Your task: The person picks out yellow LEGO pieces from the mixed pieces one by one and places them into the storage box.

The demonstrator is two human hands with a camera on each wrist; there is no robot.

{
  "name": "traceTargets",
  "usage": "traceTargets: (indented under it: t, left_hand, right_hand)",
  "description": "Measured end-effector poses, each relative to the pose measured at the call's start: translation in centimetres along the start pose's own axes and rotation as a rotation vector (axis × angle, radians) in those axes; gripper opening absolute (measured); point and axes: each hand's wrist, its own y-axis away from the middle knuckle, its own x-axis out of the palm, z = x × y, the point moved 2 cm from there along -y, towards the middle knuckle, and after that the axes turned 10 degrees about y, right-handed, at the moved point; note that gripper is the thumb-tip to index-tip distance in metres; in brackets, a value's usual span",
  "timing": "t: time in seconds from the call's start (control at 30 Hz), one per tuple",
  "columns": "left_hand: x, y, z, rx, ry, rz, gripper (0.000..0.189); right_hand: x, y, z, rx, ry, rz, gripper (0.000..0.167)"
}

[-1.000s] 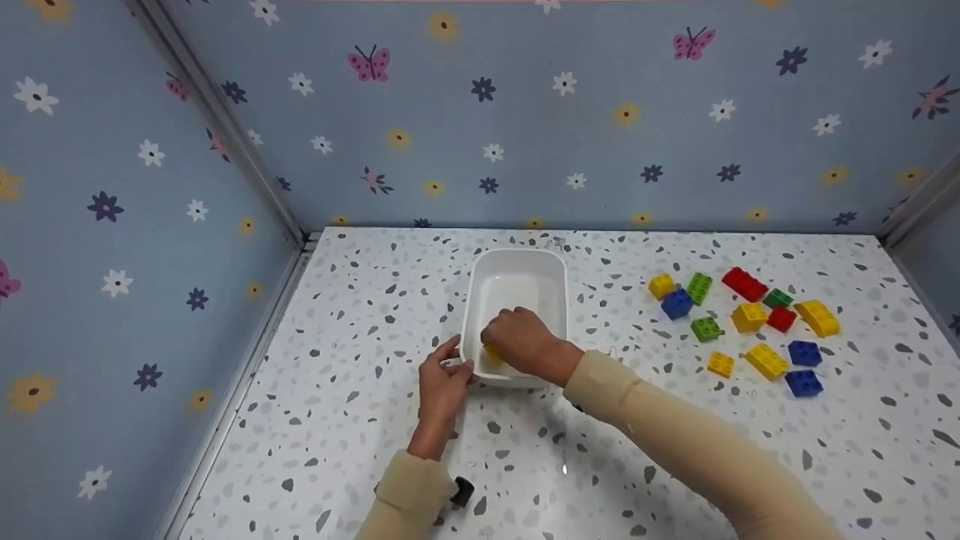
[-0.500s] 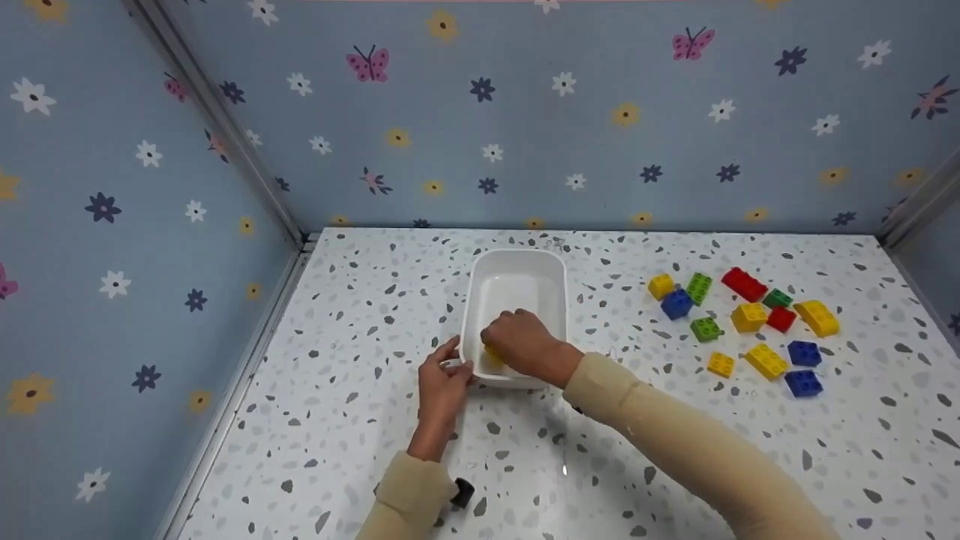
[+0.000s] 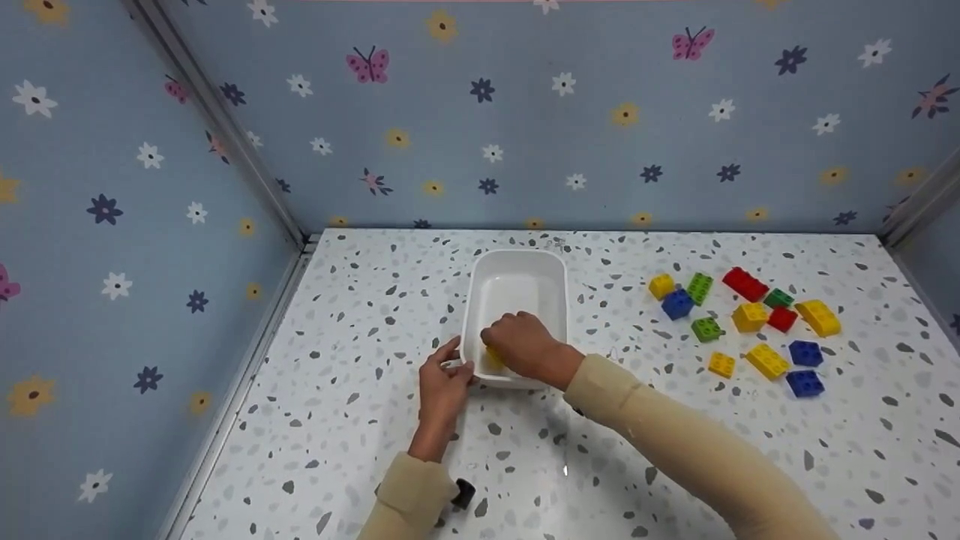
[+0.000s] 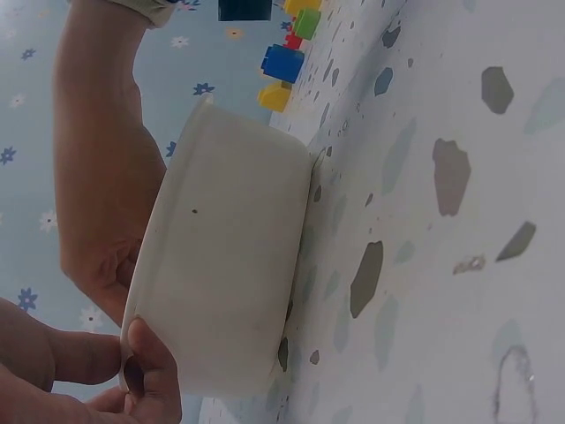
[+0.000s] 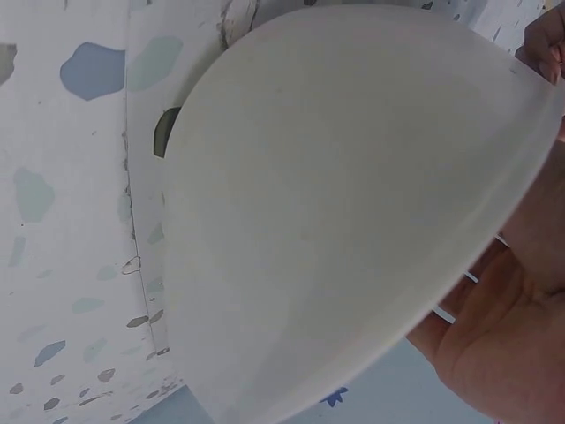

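Observation:
A white rectangular plastic tub stands on the speckled table in the head view. My left hand grips its rim at the near-left corner; in the left wrist view the thumb and fingers pinch the tub wall. Down inside the near end of the tub, my right hand has its fingers curled round a yellow toy brick, of which only a sliver shows. The right wrist view is mostly filled by the tub's outer wall, and the brick is hidden there.
Several loose toy bricks lie scattered to the right of the tub, among them a long red brick, a blue brick, a green brick and a curved yellow brick. A flower-patterned wall rises behind the table.

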Motion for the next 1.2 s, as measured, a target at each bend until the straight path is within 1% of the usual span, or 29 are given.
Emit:
traceTargets:
  t: [0.23,0.43,0.67,0.9,1.2]
  left_hand:
    - [0.1,-0.1,0.0,-0.009,0.024,0.005,0.049]
    - [0.1,-0.1,0.1,-0.009,0.039,0.003,0.049]
    - [0.3,0.0,-0.1,-0.023,0.026,-0.006,0.050]
    - [0.3,-0.1,-0.1,-0.022,0.029,-0.008,0.050]
    - [0.2,0.1,0.1,-0.028,0.020,-0.018,0.050]
  right_hand:
    - [-0.1,0.6,-0.4,0.004,-0.034,-0.010,0.018]
    - [-0.4,1.2,-1.2,0.026,-0.072,-0.012,0.026]
    - [-0.7,2.1,-2.4,0.060,-0.101,-0.009,0.033]
    - [-0.9,3.0,-3.3,0.105,-0.144,-0.042,0.033]
    - [-1.3,4.5,-4.1,0.130,-0.153,-0.116,0.028]
